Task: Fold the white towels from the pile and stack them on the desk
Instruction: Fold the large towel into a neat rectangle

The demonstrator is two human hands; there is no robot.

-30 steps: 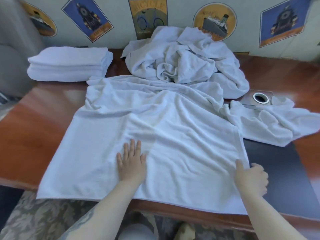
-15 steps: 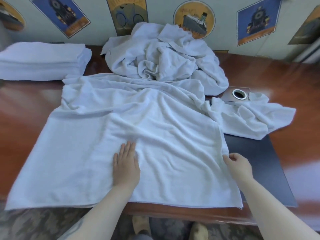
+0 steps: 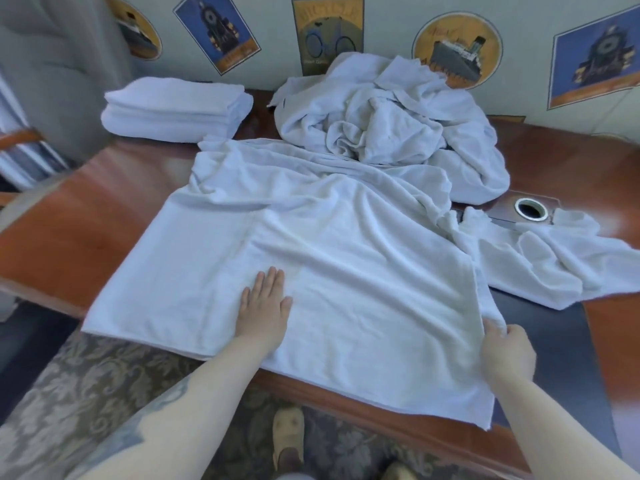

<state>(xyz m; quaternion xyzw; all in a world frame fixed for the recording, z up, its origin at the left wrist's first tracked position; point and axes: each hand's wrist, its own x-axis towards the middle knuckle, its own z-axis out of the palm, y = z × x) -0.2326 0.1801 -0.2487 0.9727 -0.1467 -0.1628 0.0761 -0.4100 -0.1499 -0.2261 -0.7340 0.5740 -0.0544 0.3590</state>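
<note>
A large white towel (image 3: pixel 346 258) lies spread over the wooden desk (image 3: pixel 86 216), its near edge hanging slightly past the desk front. My left hand (image 3: pixel 265 306) rests flat on it, fingers together, near the front left of centre. My right hand (image 3: pixel 505 351) grips the towel's right edge, with cloth bunched under the thumb. Behind the spread towel sits the crumpled pile of white towels (image 3: pixel 391 123) against the wall. A neat stack of folded towels (image 3: pixel 173 110) stands at the back left of the desk.
Another loose white towel (image 3: pixel 561 261) lies rumpled at the right, beside a round cable grommet (image 3: pixel 530 209). A dark desk pad (image 3: pixel 554 358) shows under my right hand. Patterned carpet and my slippers (image 3: pixel 287 438) are below the desk edge. Posters line the wall.
The view has shifted. My right hand has gone from touching the towel's right edge to gripping it with cloth bunched in the fingers. My left hand stays flat on the towel.
</note>
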